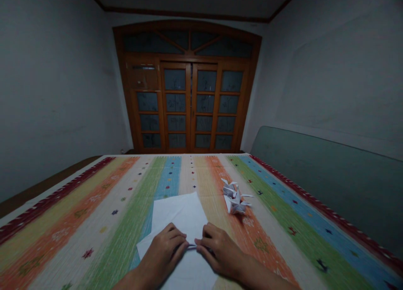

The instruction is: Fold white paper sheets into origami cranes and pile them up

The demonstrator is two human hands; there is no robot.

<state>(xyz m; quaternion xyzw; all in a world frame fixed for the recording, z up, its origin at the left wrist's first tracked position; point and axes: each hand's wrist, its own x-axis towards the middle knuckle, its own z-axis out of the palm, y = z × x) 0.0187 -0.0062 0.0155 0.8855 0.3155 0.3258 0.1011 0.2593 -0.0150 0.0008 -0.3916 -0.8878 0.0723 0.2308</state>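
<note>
My left hand (165,250) and my right hand (217,250) rest side by side on white paper sheets (181,216) lying on a striped, many-coloured cloth (103,222). The fingertips of both hands meet and pinch a small folded piece of paper (192,247) between them; most of it is hidden under my fingers. Further off to the right lie folded paper figures (235,196), white, in a small cluster, untouched.
The striped cloth covers a wide flat surface reaching to a brown wooden double door (189,105) with glass panes. A grey-green padded panel (330,176) runs along the right side. Bare grey walls stand left and right. The room is dim.
</note>
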